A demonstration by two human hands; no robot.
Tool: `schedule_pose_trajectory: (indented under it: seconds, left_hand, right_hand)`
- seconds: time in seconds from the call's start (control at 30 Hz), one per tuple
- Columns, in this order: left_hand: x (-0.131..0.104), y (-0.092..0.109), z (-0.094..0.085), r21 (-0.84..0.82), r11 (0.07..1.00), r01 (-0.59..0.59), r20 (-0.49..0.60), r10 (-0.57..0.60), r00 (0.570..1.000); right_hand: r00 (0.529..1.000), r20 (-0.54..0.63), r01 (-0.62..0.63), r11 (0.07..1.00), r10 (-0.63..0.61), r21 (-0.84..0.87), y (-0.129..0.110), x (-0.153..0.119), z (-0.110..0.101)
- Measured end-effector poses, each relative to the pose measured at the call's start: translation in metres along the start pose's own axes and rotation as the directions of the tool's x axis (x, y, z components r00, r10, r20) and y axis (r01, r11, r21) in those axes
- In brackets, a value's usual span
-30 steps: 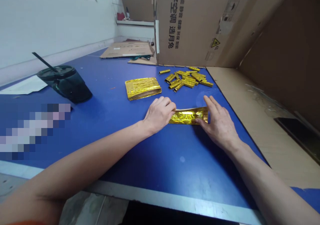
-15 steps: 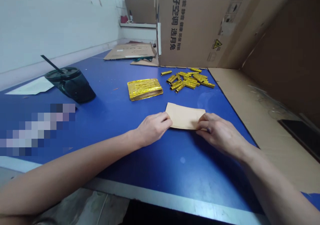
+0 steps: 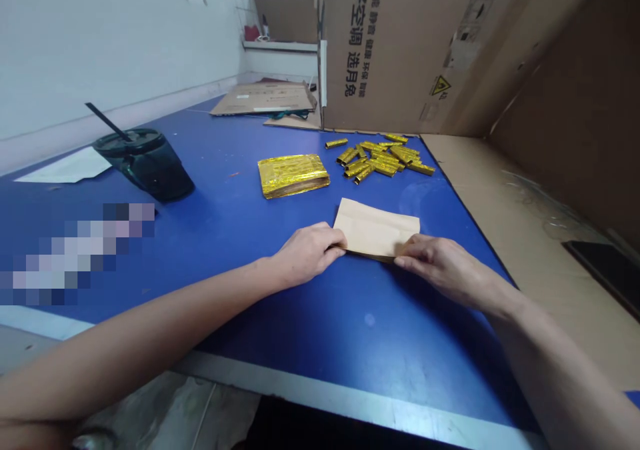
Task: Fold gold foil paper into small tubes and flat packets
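Note:
A tan sheet of paper is stretched between my two hands, just above the blue table. My left hand pinches its lower left corner. At its lower right corner my right hand grips with thumb and fingers. A crease runs across the sheet near its far edge, and its near edge looks folded. Beyond it lies a stack of shiny gold foil paper. Farther right rests a loose pile of small folded gold strips.
A dark lidded cup with a straw stands at the left, by a white paper. A large cardboard box rises behind the gold pieces. Flat cardboard lies at the back, and more cardboard covers the right side.
Both hands still hold the paper. Its far part now shows a crease and more of its surface. The right fingers have shifted slightly along the near edge. The view has tilted a little.

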State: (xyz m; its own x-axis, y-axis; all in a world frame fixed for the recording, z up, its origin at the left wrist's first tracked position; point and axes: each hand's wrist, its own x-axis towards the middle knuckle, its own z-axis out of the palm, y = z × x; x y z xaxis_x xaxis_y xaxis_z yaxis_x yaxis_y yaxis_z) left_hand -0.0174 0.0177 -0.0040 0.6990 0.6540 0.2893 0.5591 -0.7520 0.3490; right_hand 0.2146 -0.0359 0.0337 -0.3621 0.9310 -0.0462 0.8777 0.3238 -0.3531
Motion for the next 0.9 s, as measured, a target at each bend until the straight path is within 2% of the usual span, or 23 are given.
schedule_pose_trajectory:
  seconds: [0.27,0.47,0.77,0.9]
  left_hand:
    - [0.010,0.002,-0.005,-0.106,0.981,0.164,0.029,-0.162,0.986]
    - [0.022,0.000,-0.002,-0.046,0.970,0.237,0.054,-0.234,0.971]
    - [0.033,0.002,0.005,0.155,0.944,0.292,0.075,-0.305,0.949]
    - [0.033,0.006,0.006,0.228,0.926,0.302,0.085,-0.328,0.941]
  right_hand:
    - [0.984,-0.010,-0.180,0.984,0.180,-0.005,0.001,0.006,0.005]
    - [0.947,-0.066,-0.318,0.947,0.316,-0.034,0.002,0.010,0.007]
    - [0.937,-0.135,-0.344,0.916,0.321,-0.207,0.004,0.014,0.019]
    - [0.934,-0.145,-0.354,0.908,0.328,-0.225,0.004,0.016,0.020]
